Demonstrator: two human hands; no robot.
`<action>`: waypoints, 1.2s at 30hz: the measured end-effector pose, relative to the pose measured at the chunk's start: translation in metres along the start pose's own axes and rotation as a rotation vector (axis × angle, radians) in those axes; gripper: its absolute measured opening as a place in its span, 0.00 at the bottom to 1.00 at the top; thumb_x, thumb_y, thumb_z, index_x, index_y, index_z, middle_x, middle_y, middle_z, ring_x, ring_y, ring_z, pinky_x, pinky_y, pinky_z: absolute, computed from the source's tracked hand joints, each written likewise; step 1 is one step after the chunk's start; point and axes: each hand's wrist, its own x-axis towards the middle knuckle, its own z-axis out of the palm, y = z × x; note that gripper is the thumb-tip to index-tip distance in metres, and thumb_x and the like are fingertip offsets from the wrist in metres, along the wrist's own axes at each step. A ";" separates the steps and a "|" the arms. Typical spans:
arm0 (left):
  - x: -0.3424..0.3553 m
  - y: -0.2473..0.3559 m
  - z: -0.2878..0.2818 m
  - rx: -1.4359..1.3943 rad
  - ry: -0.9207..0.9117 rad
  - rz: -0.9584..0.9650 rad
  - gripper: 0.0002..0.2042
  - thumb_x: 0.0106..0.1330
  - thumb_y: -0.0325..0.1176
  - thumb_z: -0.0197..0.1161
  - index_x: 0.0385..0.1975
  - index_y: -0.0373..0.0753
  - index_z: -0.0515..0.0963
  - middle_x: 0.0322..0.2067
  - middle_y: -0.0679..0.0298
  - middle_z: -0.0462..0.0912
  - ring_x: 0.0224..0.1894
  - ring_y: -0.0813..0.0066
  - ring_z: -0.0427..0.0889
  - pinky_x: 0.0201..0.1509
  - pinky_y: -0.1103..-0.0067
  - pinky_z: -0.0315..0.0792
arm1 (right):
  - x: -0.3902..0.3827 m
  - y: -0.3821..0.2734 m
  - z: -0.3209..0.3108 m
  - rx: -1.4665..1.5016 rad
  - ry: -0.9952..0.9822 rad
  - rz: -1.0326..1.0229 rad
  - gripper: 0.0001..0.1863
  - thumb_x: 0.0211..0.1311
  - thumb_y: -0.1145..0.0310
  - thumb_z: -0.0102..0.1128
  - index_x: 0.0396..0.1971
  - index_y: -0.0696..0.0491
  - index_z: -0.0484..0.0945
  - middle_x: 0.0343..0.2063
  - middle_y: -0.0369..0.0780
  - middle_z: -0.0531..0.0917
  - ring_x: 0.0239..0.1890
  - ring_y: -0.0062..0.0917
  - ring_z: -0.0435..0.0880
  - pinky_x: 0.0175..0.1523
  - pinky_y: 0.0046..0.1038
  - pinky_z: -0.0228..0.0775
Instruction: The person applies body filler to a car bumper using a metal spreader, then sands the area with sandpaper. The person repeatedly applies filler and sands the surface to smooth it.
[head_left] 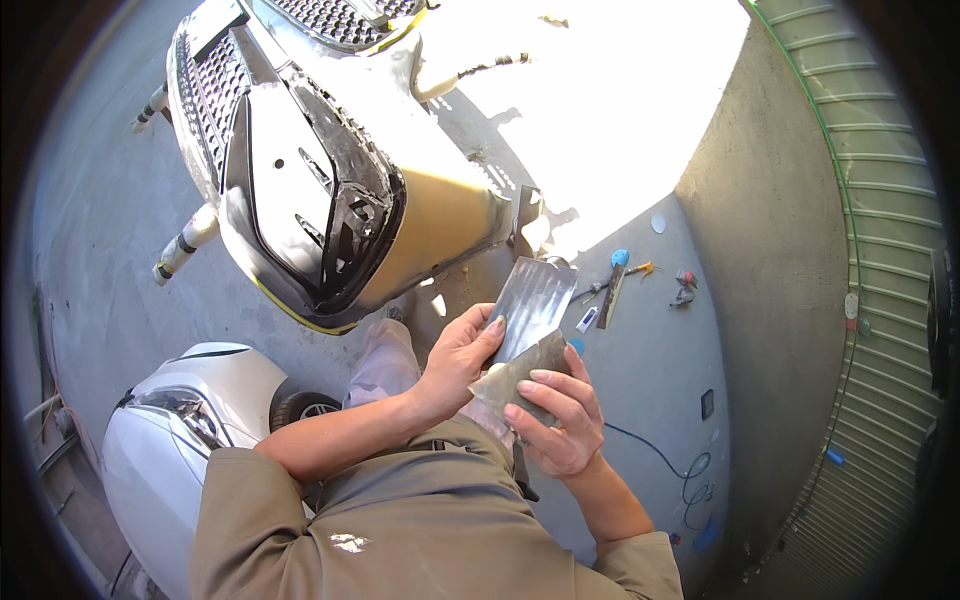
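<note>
The left hand (462, 355) grips one side edge of a shiny metal sheet (540, 298), its thumb on the upper face and most of its other fingers hidden beneath. The right hand (562, 425) is curled round a thin grey-olive piece (530, 378) that overlaps the near end of the sheet, covering it; whether the piece is cloth, abrasive paper or something stiffer is hard to make out, and so is where the right thumb lies.

Just past the sheet's far end a dark strip (524, 215) stands near the corner of a car bumper (280, 190); how the two meet cannot be told. The bumper, with its black mesh grille (215, 95), runs out through the top edge, and a taped post (187, 242) juts from beneath it.

On the floor (650, 370) right of the hands lie a blue-headed tool (620, 258), a small white-and-blue tube (587, 320) and a red-and-grey item (684, 290) too small to identify. At lower left, the left forearm and sleeve cover part of a white car body (150, 490) and its wheel (305, 408). Glare bleaches the ground at upper right, and the ribbed wall (885, 300) fades into the dark rim
</note>
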 end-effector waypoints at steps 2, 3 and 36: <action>-0.010 -0.004 0.010 -0.143 0.017 -0.009 0.15 0.88 0.37 0.52 0.63 0.32 0.73 0.51 0.62 0.85 0.48 0.84 0.84 0.54 0.80 0.81 | 0.004 0.011 0.000 0.017 0.016 -0.106 0.17 0.62 0.68 0.77 0.51 0.41 0.92 0.51 0.33 0.85 0.58 0.29 0.83 0.75 0.56 0.75; -0.015 -0.004 0.014 -0.178 0.016 -0.005 0.15 0.88 0.36 0.52 0.63 0.33 0.73 0.51 0.62 0.85 0.48 0.83 0.84 0.54 0.79 0.82 | 0.004 0.017 -0.003 0.007 0.008 -0.168 0.17 0.62 0.67 0.78 0.52 0.41 0.93 0.52 0.32 0.85 0.59 0.28 0.82 0.75 0.56 0.74; -0.032 0.124 -0.050 -0.277 -0.131 -0.044 0.16 0.86 0.34 0.54 0.66 0.33 0.73 0.51 0.62 0.87 0.51 0.80 0.87 0.57 0.79 0.80 | 0.141 0.004 0.039 -0.411 -0.395 0.013 0.53 0.61 0.71 0.72 0.82 0.67 0.52 0.22 0.36 0.74 0.24 0.26 0.75 0.28 0.33 0.70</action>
